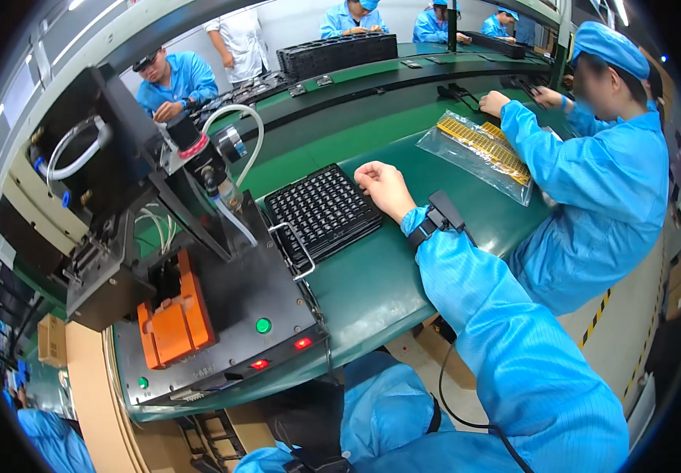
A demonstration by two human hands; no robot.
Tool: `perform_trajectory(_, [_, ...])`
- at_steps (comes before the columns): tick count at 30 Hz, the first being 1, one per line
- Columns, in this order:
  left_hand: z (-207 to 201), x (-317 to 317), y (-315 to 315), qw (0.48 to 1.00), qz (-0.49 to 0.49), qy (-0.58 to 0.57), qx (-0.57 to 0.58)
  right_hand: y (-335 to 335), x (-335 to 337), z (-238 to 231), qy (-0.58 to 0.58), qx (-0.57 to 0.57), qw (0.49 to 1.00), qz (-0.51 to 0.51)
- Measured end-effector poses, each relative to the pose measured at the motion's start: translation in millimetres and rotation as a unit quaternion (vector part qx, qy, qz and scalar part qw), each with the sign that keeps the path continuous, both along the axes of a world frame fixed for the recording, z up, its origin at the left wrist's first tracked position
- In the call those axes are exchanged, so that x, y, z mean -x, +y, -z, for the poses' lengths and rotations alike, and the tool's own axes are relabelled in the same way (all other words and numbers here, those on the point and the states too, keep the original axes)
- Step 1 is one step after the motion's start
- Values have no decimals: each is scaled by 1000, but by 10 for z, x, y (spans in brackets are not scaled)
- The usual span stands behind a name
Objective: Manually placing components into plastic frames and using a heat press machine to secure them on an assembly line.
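Note:
My right hand (386, 189) is over the right edge of a stack of black trays (354, 234). Its thumb and fingers are curled together in a pinch; whatever may be between them is too small to make out. Rows of small parts fill the top tray's grid. A dark strap with a black box (444, 213) is round my right wrist. Left of the trays stands a black bench machine (246, 288) with an orange fixture block (179, 327) on its front. My left hand is out of view.
A metal handle (293, 254) sticks up between machine and trays. Right of my hand, a clear bag (478, 150) with yellow strips lies on the green table (372, 296). A co-worker in blue (593, 189) sits close on the right. A cable (444, 386) hangs below my sleeve.

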State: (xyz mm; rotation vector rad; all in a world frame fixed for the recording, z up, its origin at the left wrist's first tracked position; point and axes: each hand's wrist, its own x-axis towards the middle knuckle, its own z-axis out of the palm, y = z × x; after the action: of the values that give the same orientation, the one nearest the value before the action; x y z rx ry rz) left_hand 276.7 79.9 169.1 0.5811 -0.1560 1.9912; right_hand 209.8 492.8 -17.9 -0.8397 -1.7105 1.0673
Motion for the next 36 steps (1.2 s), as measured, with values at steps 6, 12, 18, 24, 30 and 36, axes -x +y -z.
perform_trajectory(6, [-35, 429, 415, 979, 106, 124, -119, 0, 9, -32, -26, -6, 1000, -3])
perform_trajectory(12, [67, 576, 586, 984, 77, 126, -97, 9, -21, -17, -41, 1, 999, -10])
perform_trajectory(18, [124, 640, 603, 990, 55, 117, -54, 24, -39, 46, -43, -9, 999, -11])
perform_trajectory(24, [146, 627, 556, 990, 34, 129, -41, 23, -24, 21, -47, -28, 998, -9])
perform_trajectory(30, [139, 574, 494, 989, 19, 140, -36, 76, 26, 15, -48, -27, 998, -9])
perform_trajectory(36, [136, 513, 393, 989, 7, 143, -24, 40, -8, 7, -48, -23, 999, -7])
